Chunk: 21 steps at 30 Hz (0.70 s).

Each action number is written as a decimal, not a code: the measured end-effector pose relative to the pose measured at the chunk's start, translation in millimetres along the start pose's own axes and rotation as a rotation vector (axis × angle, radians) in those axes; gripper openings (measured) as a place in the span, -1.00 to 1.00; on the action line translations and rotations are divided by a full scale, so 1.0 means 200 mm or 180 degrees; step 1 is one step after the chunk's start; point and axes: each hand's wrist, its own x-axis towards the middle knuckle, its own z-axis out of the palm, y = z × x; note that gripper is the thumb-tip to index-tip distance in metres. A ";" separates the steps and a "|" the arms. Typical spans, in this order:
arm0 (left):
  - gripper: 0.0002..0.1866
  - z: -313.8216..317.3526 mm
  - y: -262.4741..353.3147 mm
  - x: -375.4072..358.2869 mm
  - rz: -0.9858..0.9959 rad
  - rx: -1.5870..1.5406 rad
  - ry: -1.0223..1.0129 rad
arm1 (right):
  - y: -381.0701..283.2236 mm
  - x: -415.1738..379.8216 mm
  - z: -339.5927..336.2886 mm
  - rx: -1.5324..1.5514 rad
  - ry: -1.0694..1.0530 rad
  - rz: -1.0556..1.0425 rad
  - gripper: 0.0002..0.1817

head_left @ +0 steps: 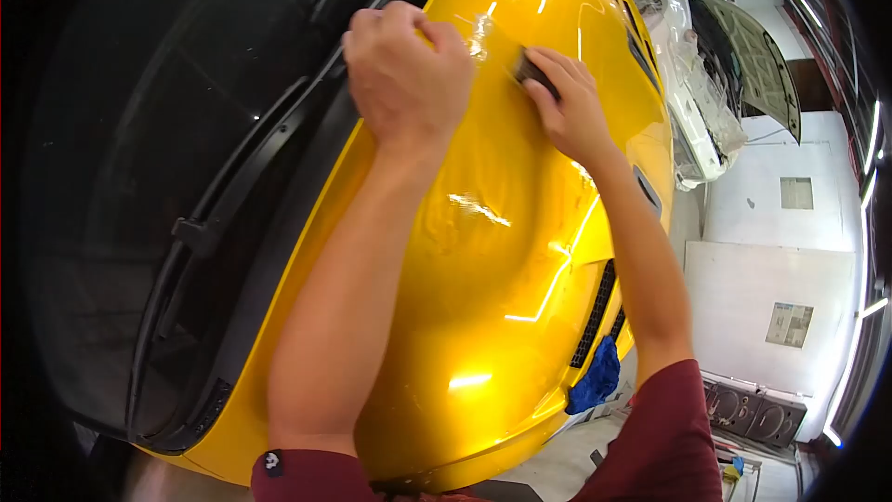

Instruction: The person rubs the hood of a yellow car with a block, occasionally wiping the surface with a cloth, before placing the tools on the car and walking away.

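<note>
- Your right fingers (569, 72) are gripping a dark block (537, 76); it should be staying flat.
- Your left fingers (398, 28) are clenching, contents unseen; creases (480, 39) beside them are needing care.

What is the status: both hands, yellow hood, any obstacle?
Left hand curled, any grip hidden. Right hand holding dark block at yellow hood. Wrinkled patches visible there. Blue cloth apart from both hands.
</note>
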 end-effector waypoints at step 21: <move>-0.86 0.01 0.01 -0.02 -0.0008 -0.0006 0.0012 | 0.24 -0.46 -0.26 -0.0130 -0.0359 0.0225 -0.58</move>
